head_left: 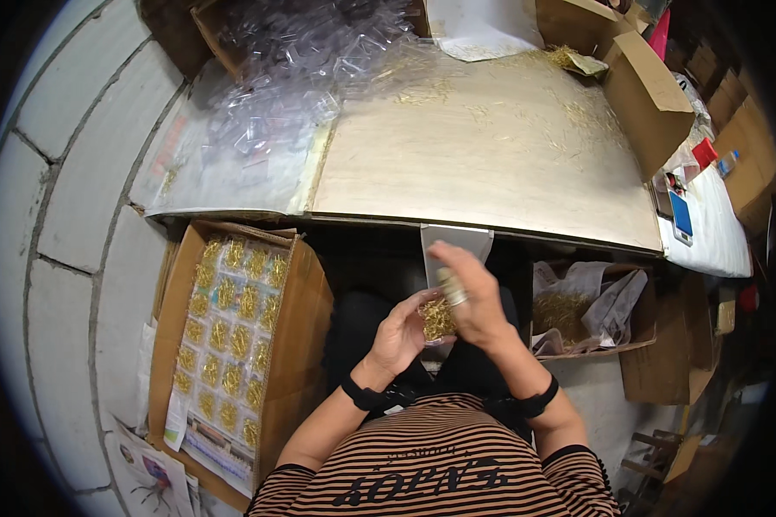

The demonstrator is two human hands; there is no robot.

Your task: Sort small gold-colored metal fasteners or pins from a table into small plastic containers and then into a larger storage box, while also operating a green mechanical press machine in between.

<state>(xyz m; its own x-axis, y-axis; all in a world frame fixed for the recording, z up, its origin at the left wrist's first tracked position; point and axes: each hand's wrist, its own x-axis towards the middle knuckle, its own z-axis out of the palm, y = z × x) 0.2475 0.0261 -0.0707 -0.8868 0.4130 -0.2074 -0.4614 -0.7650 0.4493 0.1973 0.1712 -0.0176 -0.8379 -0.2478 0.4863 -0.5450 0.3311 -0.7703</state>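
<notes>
Above my lap, my left hand (399, 333) curls around a small clear plastic box filled with gold-coloured metal pins (438, 319). Close against the box's right side is my right hand (477, 297), its fingers stretched out toward the far left. A pale wrapping (451, 287) covers one finger of the right hand. Whether the right hand presses on the box is hard to see. To my left, a cardboard carton (306, 319) holds rows of similar clear boxes (230, 332) with gold pins inside.
A pale worktable (491, 164) stretches ahead, with loose gold pins scattered on it. Clear plastic boxes (276, 103) lie heaped at its far left. At right, a lined carton (595, 302) contains more pins. A blue-screened device (681, 214) rests by the table's right edge.
</notes>
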